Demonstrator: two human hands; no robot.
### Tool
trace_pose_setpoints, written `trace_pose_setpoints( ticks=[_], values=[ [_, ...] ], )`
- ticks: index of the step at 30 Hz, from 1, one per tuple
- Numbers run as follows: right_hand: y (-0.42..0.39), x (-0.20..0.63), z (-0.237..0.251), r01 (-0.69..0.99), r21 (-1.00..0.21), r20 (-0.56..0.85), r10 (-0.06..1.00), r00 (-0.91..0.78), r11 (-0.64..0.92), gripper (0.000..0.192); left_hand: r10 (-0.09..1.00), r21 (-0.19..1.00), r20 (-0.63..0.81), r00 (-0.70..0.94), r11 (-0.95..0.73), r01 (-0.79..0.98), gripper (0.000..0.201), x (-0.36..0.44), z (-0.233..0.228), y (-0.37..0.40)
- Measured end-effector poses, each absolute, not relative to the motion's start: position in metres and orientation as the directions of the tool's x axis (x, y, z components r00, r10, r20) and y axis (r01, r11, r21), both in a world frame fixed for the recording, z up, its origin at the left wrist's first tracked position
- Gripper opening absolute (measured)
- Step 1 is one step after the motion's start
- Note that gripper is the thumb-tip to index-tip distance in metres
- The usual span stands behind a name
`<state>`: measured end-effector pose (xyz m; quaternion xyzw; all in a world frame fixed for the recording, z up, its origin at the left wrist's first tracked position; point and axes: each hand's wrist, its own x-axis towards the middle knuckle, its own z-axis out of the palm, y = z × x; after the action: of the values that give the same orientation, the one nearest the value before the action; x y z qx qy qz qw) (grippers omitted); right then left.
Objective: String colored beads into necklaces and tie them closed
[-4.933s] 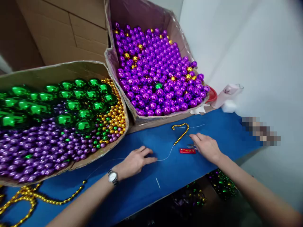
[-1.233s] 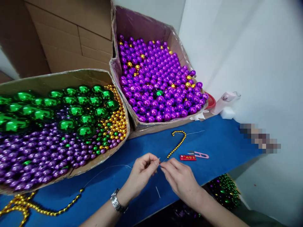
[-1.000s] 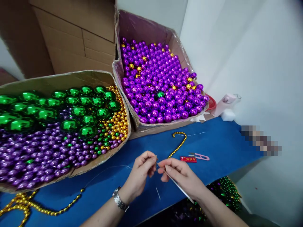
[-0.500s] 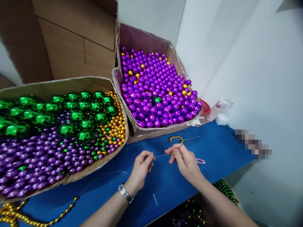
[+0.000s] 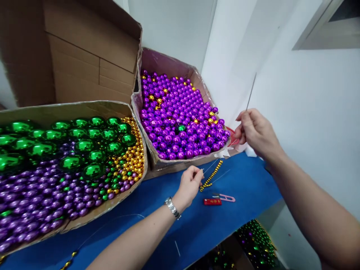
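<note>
Change since half a second ago: the right hand [image 5: 254,131] has risen from the worktop [image 5: 247,180] to well above it, close to the white wall [image 5: 309,112]; the thread [image 5: 210,167] now runs taut and slanted between the two hands.
Meaning: judged from this, thread is being drawn through, and the short gold bead strand [image 5: 211,175] lifts off the cloth at its upper end.
Left carton [image 5: 84,108]: green, purple and gold balls; its front rim overhangs the blue cloth near the left forearm.
Right carton [image 5: 168,163]: purple balls; its front rim is just behind the left hand [image 5: 190,183].
Right hand: fingers pinched shut on a long thin needle [image 5: 251,92] that points up and away.
Left hand: thumb and forefinger closed on the thread, just beside the lower end of the gold bead strand, low over the worktop.
Open room: bare cloth lies in front of the left hand, towards the front edge; the wall limits further travel to the right.
Small items: pink snips [image 5: 226,197] and a red tag [image 5: 212,201] lie near the strand, clear of both hands.
</note>
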<state>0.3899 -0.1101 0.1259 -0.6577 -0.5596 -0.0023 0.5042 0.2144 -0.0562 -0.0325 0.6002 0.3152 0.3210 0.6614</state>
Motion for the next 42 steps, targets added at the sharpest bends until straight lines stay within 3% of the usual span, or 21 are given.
trace_pose_setpoints(
  ticks=[7,9,11,14,17,23,27,31,37,42],
  values=[
    [-0.116,0.381,0.203,0.867,-0.423,0.814,0.530,0.236,0.263,0.051,0.795,0.995,0.084,0.600,-0.102,-0.004,0.022,0.217,-0.013,-0.049],
    [-0.120,0.379,0.213,0.854,-0.416,0.817,0.541,0.200,0.312,0.048,0.777,0.986,0.098,0.622,-0.161,0.045,0.023,0.212,-0.022,-0.048],
    [-0.123,0.375,0.211,0.816,-0.478,0.752,0.631,0.190,0.324,0.041,0.746,0.965,0.109,0.656,-0.238,0.111,0.023,0.203,-0.038,-0.049],
    [-0.130,0.363,0.187,0.764,-0.592,0.530,0.838,0.128,0.258,0.031,0.693,0.897,0.112,0.713,-0.379,0.228,0.020,0.181,-0.067,-0.055],
    [-0.137,0.343,0.147,0.737,-0.634,0.378,0.925,0.033,0.233,0.022,0.651,0.792,0.074,0.756,-0.499,0.352,0.015,0.148,-0.093,-0.063],
    [-0.140,0.291,0.046,0.469,-0.871,0.157,0.987,-0.020,0.147,0.022,0.630,0.595,-0.029,0.776,-0.613,0.520,0.010,0.073,-0.100,-0.071],
    [-0.142,0.242,-0.015,0.417,-0.906,0.009,0.991,-0.137,0.066,0.034,0.644,0.521,0.013,0.765,-0.657,0.544,0.018,0.030,-0.062,-0.065],
    [-0.143,0.203,-0.050,0.414,-0.905,-0.168,0.978,-0.125,-0.102,0.046,0.761,0.544,0.131,0.636,-0.591,0.596,0.020,-0.010,-0.023,-0.037],
    [-0.135,0.195,-0.062,0.482,-0.872,-0.168,0.977,-0.133,-0.084,0.043,0.859,0.436,0.256,0.442,-0.511,0.741,0.019,-0.050,-0.009,0.013],
    [-0.129,0.199,-0.066,0.503,-0.864,-0.078,0.991,-0.110,-0.012,0.036,0.841,0.320,0.161,0.517,-0.540,0.778,0.017,-0.042,-0.023,0.035]
  ],
)
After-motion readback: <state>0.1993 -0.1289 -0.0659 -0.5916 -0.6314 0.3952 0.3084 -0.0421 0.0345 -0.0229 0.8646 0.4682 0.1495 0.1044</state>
